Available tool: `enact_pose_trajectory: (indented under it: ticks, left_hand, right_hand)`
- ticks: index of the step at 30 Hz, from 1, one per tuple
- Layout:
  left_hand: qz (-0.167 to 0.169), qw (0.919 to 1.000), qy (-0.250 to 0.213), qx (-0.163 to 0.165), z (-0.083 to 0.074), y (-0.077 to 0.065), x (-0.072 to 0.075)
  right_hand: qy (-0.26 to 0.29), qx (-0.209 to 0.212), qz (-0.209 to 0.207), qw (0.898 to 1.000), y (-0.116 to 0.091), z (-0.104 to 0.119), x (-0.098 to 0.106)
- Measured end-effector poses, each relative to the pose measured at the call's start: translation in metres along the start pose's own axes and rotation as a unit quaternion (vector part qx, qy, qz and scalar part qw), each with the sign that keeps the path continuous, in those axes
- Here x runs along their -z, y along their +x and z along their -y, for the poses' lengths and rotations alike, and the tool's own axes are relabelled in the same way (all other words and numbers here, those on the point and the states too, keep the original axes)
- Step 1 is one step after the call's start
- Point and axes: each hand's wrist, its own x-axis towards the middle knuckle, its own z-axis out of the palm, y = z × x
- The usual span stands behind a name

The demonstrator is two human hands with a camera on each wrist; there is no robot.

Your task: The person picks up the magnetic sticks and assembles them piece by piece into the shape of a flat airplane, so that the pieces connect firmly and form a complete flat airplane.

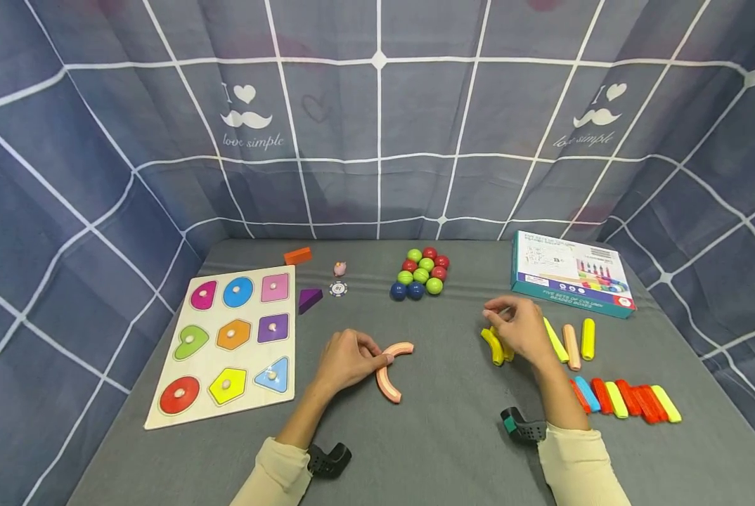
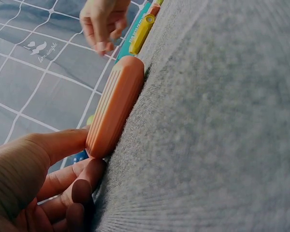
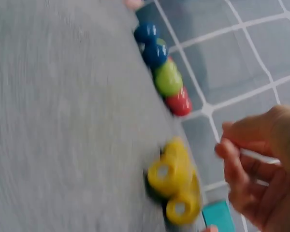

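Note:
My left hand (image 1: 351, 360) pinches a peach-coloured curved, ridged piece (image 1: 386, 386) at its bend, between thumb and fingers. The left wrist view shows the piece's grooved side and rounded end (image 2: 123, 101) against the grey cloth. My right hand (image 1: 521, 327) hovers just above several yellow curved pieces (image 1: 493, 347), its fingers loosely bent. In the right wrist view, these yellow tubes (image 3: 181, 179), with holes in their ends, lie apart from the fingers, and nothing shows in that hand.
A shape puzzle board (image 1: 208, 414) lies at left. Red, green and blue balls (image 1: 425, 264) cluster at the back. A boxed set (image 1: 573, 274) sits back right, above straight yellow and peach sticks (image 1: 571, 347) and a row of coloured sticks (image 1: 630, 398). An orange block (image 1: 298, 256) and purple wedge (image 1: 309, 300) flank the board.

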Motion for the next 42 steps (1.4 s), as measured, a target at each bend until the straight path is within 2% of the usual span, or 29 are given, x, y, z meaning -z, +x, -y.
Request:
enact_pose_trajectory:
  ticks: [3,6,14,20,25,30,34,38,42]
  left_hand:
    - [0.004,1.0000,0.002,0.007,0.001,-0.001,-0.002]
    - [0.000,0.9999,0.003,0.014,0.001,-0.001,-0.003]
    - [0.000,0.9999,0.001,0.011,0.000,0.001,-0.003]
    - [0.001,0.9999,0.003,0.012,0.002,0.003,-0.003]
    - [-0.003,0.9999,0.000,0.014,0.002,0.002,-0.002]
    - [-0.001,0.9999,-0.007,0.015,0.002,0.001,-0.001]
    - [-0.001,0.9998,-0.007,0.017,0.003,0.000,-0.002]
    - [-0.005,0.9999,-0.004,0.013,0.003,0.000,-0.002]
    - [-0.002,0.9999,-0.005,0.012,0.003,0.000,-0.001]
  right_hand:
    - [-0.067,-0.048,0.017,0.996,-0.004,-0.011,0.012]
    - [-0.108,-0.072,0.049,0.990,-0.006,-0.015,0.018]
    - [-0.109,-0.094,0.103,0.984,-0.008,-0.011,0.022]
    - [-0.111,-0.095,0.103,0.984,-0.009,-0.015,0.023]
    - [-0.118,-0.109,0.073,0.984,-0.014,-0.020,0.040]
    - [-0.139,-0.136,0.045,0.980,-0.036,-0.022,0.062]
    - [-0.158,-0.156,0.052,0.974,-0.065,-0.020,0.073]
    - [-0.168,-0.180,0.056,0.968,-0.092,-0.018,0.078]
    - [-0.180,-0.172,0.024,0.968,-0.113,-0.020,0.074]
